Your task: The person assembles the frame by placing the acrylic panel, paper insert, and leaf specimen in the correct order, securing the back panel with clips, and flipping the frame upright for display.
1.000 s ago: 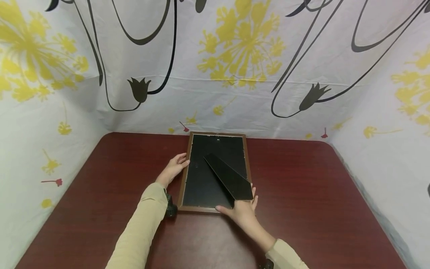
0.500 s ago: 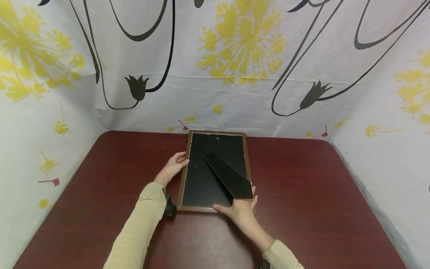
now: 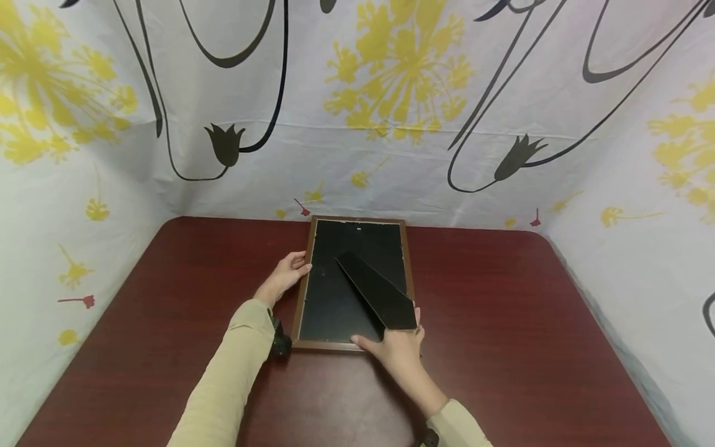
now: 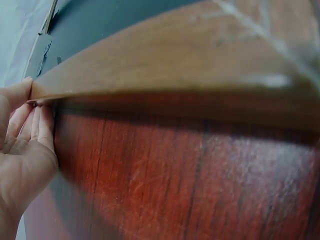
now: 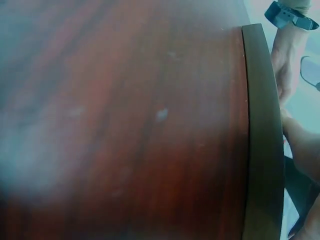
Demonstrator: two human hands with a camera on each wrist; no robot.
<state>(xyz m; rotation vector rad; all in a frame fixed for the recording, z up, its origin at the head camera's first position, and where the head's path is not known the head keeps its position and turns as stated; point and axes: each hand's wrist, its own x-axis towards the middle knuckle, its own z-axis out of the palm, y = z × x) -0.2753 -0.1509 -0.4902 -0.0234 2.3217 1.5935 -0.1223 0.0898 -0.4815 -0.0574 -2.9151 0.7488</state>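
Observation:
A picture frame [image 3: 329, 304] with a brown wooden rim and black backing lies face down on the table. Its black easel stand [image 3: 382, 295] slants across the back toward the lower right. On the left side, my left hand [image 3: 283, 274] pinches the rim. In the left wrist view, that hand's thumb [image 4: 19, 92] is on top and its fingers tuck under the frame's edge. My right hand [image 3: 399, 357] grips the lower right corner, thumb along the near rim and fingers round the right side, below the stand's wide end. The right wrist view shows the rim [image 5: 265, 135] close up.
The dark red wooden table [image 3: 503, 323] extends to both sides of the frame and toward me. White cloth [image 3: 391, 174] printed with yellow and dark flowers hangs behind the table and along its sides. A black device [image 3: 280, 340] sits at the left wrist.

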